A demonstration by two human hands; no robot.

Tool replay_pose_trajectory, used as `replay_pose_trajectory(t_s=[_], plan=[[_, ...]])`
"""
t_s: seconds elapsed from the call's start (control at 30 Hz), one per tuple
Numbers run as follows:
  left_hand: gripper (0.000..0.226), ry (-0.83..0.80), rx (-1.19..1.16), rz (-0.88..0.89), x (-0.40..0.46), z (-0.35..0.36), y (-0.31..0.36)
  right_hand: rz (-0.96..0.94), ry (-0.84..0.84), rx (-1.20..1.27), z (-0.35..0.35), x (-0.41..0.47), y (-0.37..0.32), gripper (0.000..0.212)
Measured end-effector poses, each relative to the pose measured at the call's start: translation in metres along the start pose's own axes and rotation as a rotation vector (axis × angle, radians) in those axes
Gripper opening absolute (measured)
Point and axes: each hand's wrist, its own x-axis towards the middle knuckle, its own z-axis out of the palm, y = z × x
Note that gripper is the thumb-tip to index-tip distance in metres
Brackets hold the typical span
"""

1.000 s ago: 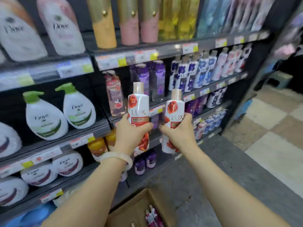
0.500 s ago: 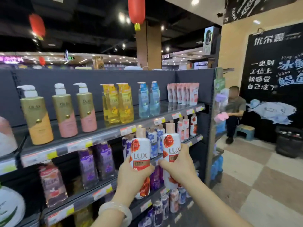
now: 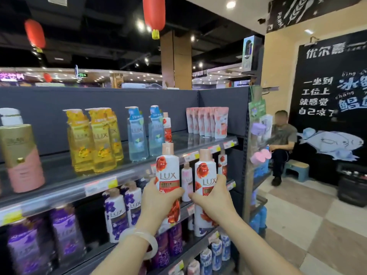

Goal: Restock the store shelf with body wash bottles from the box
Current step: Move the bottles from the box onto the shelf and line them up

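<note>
Both arms extend forward at frame centre; left hand (image 3: 158, 203) and right hand (image 3: 213, 203) each grip one upright white rose-print LUX bottle (image 3: 167, 171) (image 3: 205, 175) before the shelf (image 3: 59, 187)

Retail shop, personal-care aisle. Dark grey metal shelving unit (image 3: 119, 175) with tiered shelves; paper price tags in white, red and yellow (image 3: 101, 185) along the front edges. Stock faced in rows: yellow pump bottles (image 3: 95, 139), pale blue pump bottles (image 3: 137, 133), purple-flowered white bottles (image 3: 115, 215). Red paper lanterns (image 3: 154, 14) hang overhead; black chalkboard-style wall sign (image 3: 327, 92) at the right; checked tile floor (image 3: 317, 225).
</note>
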Motion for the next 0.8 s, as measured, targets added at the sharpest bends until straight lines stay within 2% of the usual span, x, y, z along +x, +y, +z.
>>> replay_pose_trajectory(t_s=[0.23, 0.43, 0.6, 0.8], plan=[[0.03, 0.041, -0.035, 0.027, 0.133, 0.063, 0.007, -0.058, 0.042, 0.019, -0.018, 0.146, 0.013, 0.056], [0.024, 0.07, -0.077, 0.043, 0.208, 0.109, 0.007, -0.112, 0.022, 0.067, -0.02, 0.247, 0.022, 0.053], [0.033, 0.218, -0.079, 0.014, 0.267, 0.139, -0.001, -0.191, -0.062, 0.113, -0.004, 0.339, 0.03, 0.055], [0.036, 0.426, -0.019, -0.023, 0.311, 0.164, -0.01, -0.241, -0.237, 0.188, 0.029, 0.433, 0.045, 0.056]])
